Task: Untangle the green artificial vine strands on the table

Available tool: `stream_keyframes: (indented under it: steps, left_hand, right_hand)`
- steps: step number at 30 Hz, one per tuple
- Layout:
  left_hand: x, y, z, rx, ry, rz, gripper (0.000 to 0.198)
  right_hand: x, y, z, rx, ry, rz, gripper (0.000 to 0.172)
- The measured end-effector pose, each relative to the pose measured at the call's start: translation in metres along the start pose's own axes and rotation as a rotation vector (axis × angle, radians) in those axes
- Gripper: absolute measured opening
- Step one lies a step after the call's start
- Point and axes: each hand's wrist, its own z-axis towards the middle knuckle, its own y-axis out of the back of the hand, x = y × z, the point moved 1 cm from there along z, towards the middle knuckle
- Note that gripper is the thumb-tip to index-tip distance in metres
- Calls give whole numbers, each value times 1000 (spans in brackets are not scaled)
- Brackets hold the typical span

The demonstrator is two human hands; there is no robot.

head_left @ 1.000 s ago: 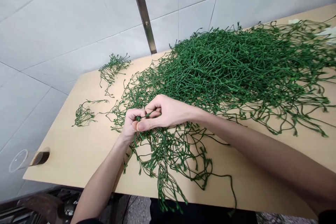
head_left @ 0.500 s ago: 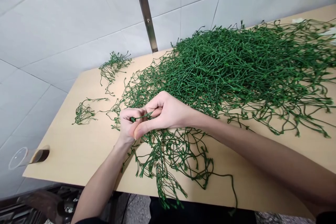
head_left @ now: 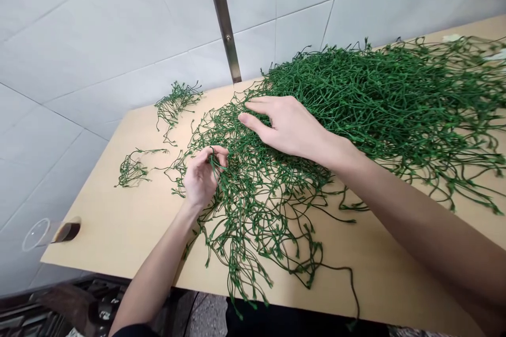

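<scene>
Thin green cords with small knotted, tufted ends (head_left: 356, 89) lie in a large tangled heap. My left hand (head_left: 201, 178) is half curled, palm up, at the heap's left edge. A bit of green cord (head_left: 214, 164) is caught between its fingers and thumb. To the right, my right hand (head_left: 290, 124) hovers over or rests on the cords, fingers stretched out and thumb apart; whether it touches them I cannot tell. Below the hands, a looser spread of cords (head_left: 253, 237) reaches over the table's front edge.
Two small bunches of cords, one at the back left (head_left: 176, 102) and one further forward (head_left: 132, 170), lie on the wooden table (head_left: 98, 221). A clear cup with dark liquid (head_left: 68, 231) lies or stands at the left edge. A metal strip (head_left: 225, 26) runs down the tiled wall.
My hands were together, pinching a cord between them. Now they are apart: my right hand has let go and moved up and right, while my left hand has loosened and turned palm up.
</scene>
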Motion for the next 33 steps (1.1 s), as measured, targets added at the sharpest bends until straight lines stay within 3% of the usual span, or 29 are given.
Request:
stream_keyframes:
  steps: [3,6,10,14,24,33]
  left_hand:
    - [7,2,1,-2,37,44,27]
    - [13,6,2,-7,-32,134,26]
    - [19,10,2,46,-109,191,29]
    - [17,9,2,31,-102,147,26]
    - [16,11,1,63,-88,169,23]
    - [13,6,0,122,-99,199,19]
  right_hand:
    - [9,0,-3,72,9,126,38]
    - [19,-2,-7,240,39,308,40]
    - [20,-11,-10,369,99,328,26]
    - [13,-14,-8,370,130,301,15]
    - [13,-7,-7,473,88,277,18]
    - [13,-8,-7,422,221,170,18]
